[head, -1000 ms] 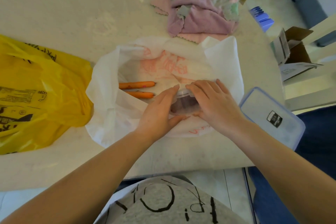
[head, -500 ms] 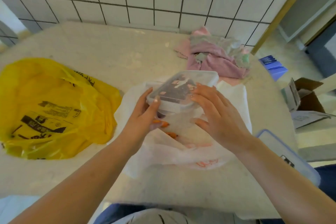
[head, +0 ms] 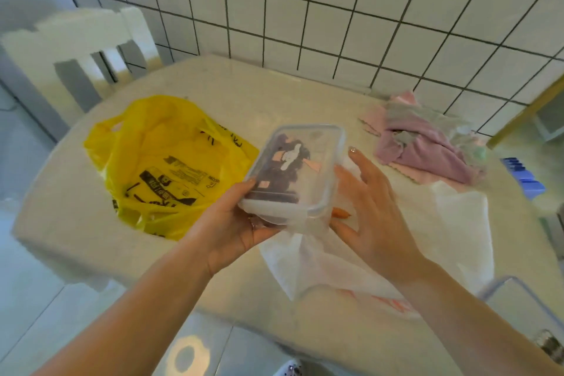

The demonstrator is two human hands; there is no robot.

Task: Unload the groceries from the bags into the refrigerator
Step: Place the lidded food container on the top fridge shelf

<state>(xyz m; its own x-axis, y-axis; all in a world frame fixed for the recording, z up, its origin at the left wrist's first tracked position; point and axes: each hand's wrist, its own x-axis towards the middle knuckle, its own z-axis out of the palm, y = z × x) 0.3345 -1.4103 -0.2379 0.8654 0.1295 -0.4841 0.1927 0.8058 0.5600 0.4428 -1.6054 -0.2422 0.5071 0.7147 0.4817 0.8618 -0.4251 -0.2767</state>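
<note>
Your left hand [head: 232, 223] grips the clear lidded container [head: 294, 171] from below, thumb on its near corner, holding it up above the white bag [head: 396, 253]. Your right hand [head: 372, 210] is spread open, fingers touching the container's right side. A carrot [head: 341, 213] tip peeks out beneath. The yellow bag [head: 158, 162] lies to the left on the surface [head: 259, 94], pink cloths [head: 427, 143] far right.
</note>
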